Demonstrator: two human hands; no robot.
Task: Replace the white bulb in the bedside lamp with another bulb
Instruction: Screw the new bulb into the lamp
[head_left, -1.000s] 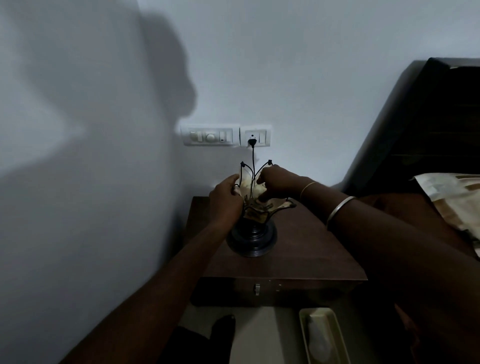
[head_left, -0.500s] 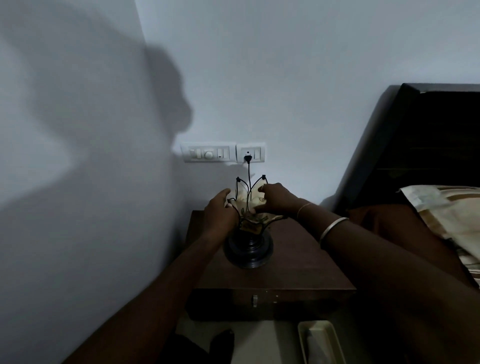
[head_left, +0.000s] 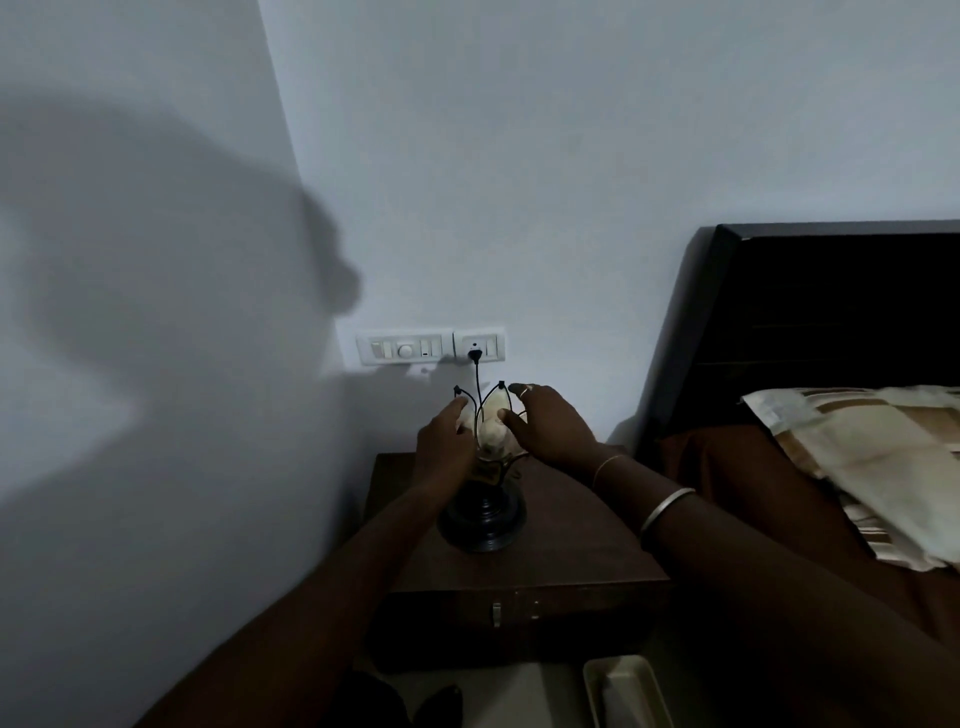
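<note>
The bedside lamp (head_left: 483, 519) has a round black base and thin black wire arms, and it stands at the back of the dark wooden bedside table (head_left: 571, 551). A white bulb (head_left: 491, 431) sits upright among the wire arms. My left hand (head_left: 444, 447) wraps the left side of the lamp's top, just below the bulb. My right hand (head_left: 550, 426) is on the right side with its fingers spread. Its thumb tip touches the bulb, and the index finger points up past a wire arm. No other bulb is in view.
The lamp's black cord (head_left: 477, 374) runs up to a wall socket (head_left: 478, 345) beside a switch panel (head_left: 400, 349). A dark headboard (head_left: 831, 312) and a striped pillow (head_left: 857, 457) lie to the right. A pale tray (head_left: 623, 691) sits on the floor below the table. The left wall is close.
My right hand has opened from a closed grip over the bulb, so the bulb now shows. The camera has tilted up. My left hand stays on the lamp.
</note>
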